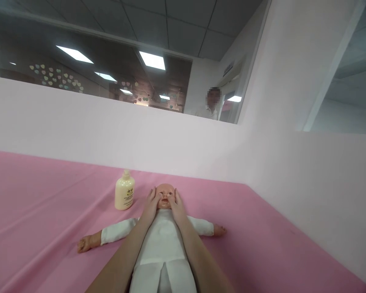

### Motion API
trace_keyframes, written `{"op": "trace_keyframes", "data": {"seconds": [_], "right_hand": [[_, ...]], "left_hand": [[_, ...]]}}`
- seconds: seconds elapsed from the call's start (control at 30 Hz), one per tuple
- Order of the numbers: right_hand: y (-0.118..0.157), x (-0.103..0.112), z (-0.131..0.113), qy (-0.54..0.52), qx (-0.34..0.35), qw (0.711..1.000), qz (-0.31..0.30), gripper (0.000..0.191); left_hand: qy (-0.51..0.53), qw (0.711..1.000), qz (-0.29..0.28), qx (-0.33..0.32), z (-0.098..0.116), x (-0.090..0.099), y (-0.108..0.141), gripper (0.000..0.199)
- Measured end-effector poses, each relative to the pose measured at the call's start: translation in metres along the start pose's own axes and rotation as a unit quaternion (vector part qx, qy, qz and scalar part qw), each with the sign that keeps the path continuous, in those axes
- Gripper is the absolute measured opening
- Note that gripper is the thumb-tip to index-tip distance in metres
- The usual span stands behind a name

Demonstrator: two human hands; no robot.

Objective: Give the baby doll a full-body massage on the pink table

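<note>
A baby doll (164, 236) in white cloth lies on its back, arms spread wide, its head away from me. Cupped along the left side of the doll's head (165, 189) is my left hand (153, 203), its thumb on the cheek near the nose. My right hand (177, 204) mirrors it on the other side, thumb against the other cheek. The fingers of both hands wrap round the sides of the head, and their undersides are hidden. A cream-coloured pump bottle (125, 193) stands upright to the left of the head, apart from my hands.
A pink cloth (256, 232) covers the surface under the doll, with folds at the left. White walls (171, 146) rise behind and at the right. Beyond a window, a person (212, 106) stands in the adjoining room.
</note>
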State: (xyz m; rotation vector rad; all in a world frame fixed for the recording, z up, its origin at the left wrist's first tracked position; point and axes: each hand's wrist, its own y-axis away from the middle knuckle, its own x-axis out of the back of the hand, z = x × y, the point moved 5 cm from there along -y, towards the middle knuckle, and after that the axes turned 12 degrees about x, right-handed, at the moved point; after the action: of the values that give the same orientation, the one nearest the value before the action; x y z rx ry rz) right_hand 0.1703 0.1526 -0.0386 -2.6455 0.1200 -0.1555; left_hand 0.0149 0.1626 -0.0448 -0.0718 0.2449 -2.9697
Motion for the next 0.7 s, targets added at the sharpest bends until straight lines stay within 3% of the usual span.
{"op": "trace_keyframes", "data": {"seconds": [0.1, 0.27, 0.4, 0.7], "right_hand": [[0.000, 0.000, -0.004, 0.017, 0.035, 0.999, -0.007, 0.088], [0.003, -0.001, -0.022, 0.066, 0.127, 0.989, -0.046, 0.064], [0.004, -0.002, -0.030, 0.073, 0.147, 0.985, -0.058, 0.055], [0.000, -0.002, -0.022, 0.049, 0.122, 0.991, -0.033, 0.059]], "left_hand": [[-0.057, 0.997, 0.022, -0.055, 0.012, 0.002, 0.009, 0.055], [-0.082, 0.990, 0.008, -0.118, 0.023, 0.001, 0.017, 0.048], [-0.079, 0.990, 0.009, -0.114, 0.023, 0.000, 0.015, 0.044], [-0.054, 0.996, 0.019, -0.065, 0.020, 0.003, 0.013, 0.045]]}}
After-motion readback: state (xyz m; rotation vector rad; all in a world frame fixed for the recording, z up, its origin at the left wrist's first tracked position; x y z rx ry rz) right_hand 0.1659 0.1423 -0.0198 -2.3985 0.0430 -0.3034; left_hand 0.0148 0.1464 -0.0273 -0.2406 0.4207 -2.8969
